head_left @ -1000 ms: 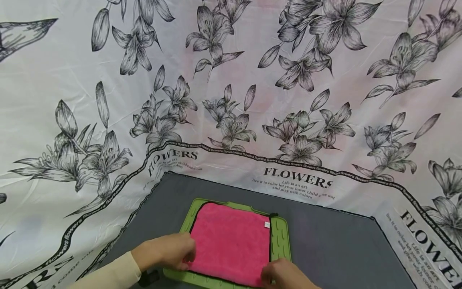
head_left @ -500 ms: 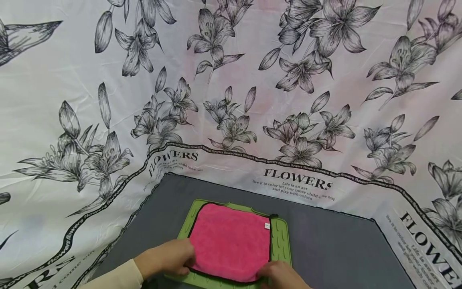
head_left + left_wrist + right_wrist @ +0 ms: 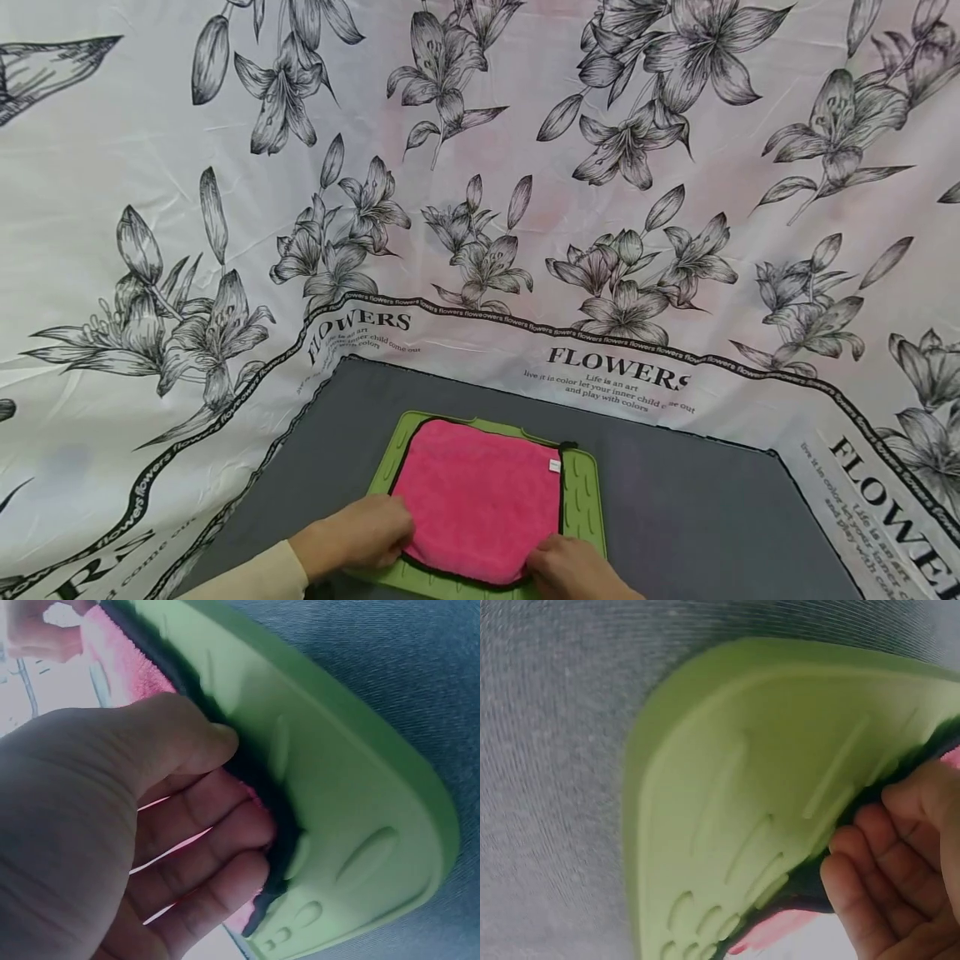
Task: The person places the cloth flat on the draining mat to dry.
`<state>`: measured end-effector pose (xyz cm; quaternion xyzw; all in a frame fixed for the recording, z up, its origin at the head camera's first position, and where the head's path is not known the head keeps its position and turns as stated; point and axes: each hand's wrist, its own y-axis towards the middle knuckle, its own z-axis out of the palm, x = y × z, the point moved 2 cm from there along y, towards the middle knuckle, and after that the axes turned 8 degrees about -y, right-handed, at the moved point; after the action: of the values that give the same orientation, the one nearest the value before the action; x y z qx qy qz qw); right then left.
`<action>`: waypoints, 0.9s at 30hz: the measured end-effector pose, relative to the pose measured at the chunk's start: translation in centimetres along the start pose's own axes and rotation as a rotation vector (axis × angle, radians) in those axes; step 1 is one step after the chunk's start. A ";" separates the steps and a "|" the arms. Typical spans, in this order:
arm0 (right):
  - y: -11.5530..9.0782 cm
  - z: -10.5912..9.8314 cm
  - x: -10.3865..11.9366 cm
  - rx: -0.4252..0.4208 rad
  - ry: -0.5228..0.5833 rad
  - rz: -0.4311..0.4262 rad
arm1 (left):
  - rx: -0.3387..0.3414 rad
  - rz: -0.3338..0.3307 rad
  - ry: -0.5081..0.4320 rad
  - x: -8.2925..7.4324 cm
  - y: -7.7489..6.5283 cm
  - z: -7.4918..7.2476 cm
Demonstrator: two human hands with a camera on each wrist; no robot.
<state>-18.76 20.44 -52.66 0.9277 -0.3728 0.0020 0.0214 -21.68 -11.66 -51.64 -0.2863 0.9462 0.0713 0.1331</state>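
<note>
A pink fuzzy cloth with black edging and a small white tag lies over a green ridged tray. At the cloth's near left side, my left hand pinches its edge. In the left wrist view, the thumb presses the black edging from above, and the other fingers are curled under the cloth. My right hand pinches the near right corner. The right wrist view has its thumb and fingertips at the black edging, above the tray's rounded corner. The near edge looks slightly lifted off the tray.
The tray rests on a grey table surface. White fabric with black lily prints hangs behind and to the sides of the table, with its printed border along the back edge.
Both hands have moved slightly inward, toward each other. The cloth's near corners have come in with them, and more of the green tray shows along the near edge.
</note>
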 end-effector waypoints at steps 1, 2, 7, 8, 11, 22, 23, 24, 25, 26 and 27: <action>0.0 -0.2 0.1 0.017 0.002 0.007 | 0.009 0.003 -0.006 0.0 0.0 -0.1; -0.1 -0.5 0.2 0.027 0.008 0.011 | 0.019 0.009 -0.022 -0.1 -0.1 -0.2; -0.9 -1.6 0.4 0.102 0.094 0.032 | 0.077 0.041 -0.121 -0.5 -0.4 -0.8; -1.0 -1.6 0.5 0.117 0.120 0.037 | 0.093 0.035 -0.141 -0.6 -0.5 -0.9; -1.2 -0.9 0.9 0.175 0.191 0.059 | 0.118 -0.002 -0.164 -0.9 -0.8 -0.8; -1.1 -0.4 0.2 0.233 0.317 0.033 | 0.124 -0.024 -0.259 0.1 -0.8 -1.1; -1.0 -0.7 -0.3 0.211 0.308 0.017 | 0.128 -0.051 -0.264 0.4 -0.7 -1.3; -0.8 -1.0 -0.7 0.183 0.290 -0.001 | 0.131 -0.079 -0.262 0.7 -0.6 -1.5; -0.6 -1.3 -1.2 0.147 0.270 -0.016 | 0.134 -0.110 -0.264 1.0 -0.4 -1.8; -0.4 -1.6 -1.8 0.112 0.251 -0.019 | 0.131 -0.140 -0.263 1.4 -0.3 -2.1; -0.2 -1.9 -2.3 0.079 0.235 -0.013 | 0.123 -0.156 -0.250 1.7 -0.2 -2.4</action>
<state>-20.29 22.23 -50.82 0.9236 -0.3613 0.1251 0.0283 -23.47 -13.23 -49.84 -0.3391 0.8997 0.0377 0.2723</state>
